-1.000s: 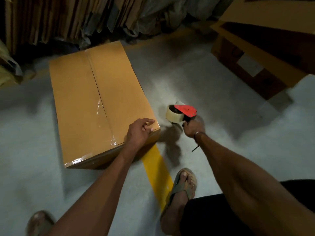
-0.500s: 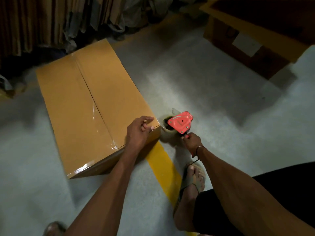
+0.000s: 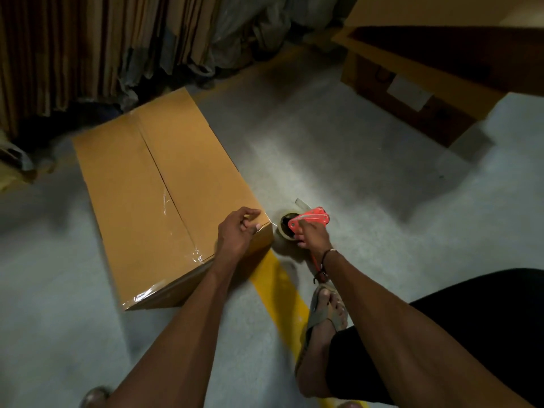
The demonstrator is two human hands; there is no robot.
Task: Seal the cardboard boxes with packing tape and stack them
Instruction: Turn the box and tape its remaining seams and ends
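The cardboard box (image 3: 164, 189) lies on the floor (image 3: 338, 160) at about ten o'clock from the person's feet, its long seam running from twelve toward five o'clock with clear tape (image 3: 176, 207) already glinting along the near part of it. The step in hand looks like starting a fresh strip at the box's near right corner. The left hand (image 3: 237, 235) rests on that corner with fingers curled, pinching what appears to be the free end of tape against the cardboard. The right hand (image 3: 313, 235) grips the red tape dispenser (image 3: 310, 220), which sits low, just beside the corner at three o'clock of it, the roll close to the floor.

The next move probably calls for the left hand to keep the tape end pinned while the right draws the dispenser along or over the box edge, holding the strip taut and square to the corner.

Room is best at two to three o'clock, where bare floor opens out. A yellow floor line (image 3: 276, 293) runs from under the corner toward six o'clock, beside the sandalled foot (image 3: 325, 313). Flattened cartons (image 3: 88, 48) stand crowded at eleven o'clock, and a large open carton (image 3: 412, 78) sits at one o'clock, well apart.
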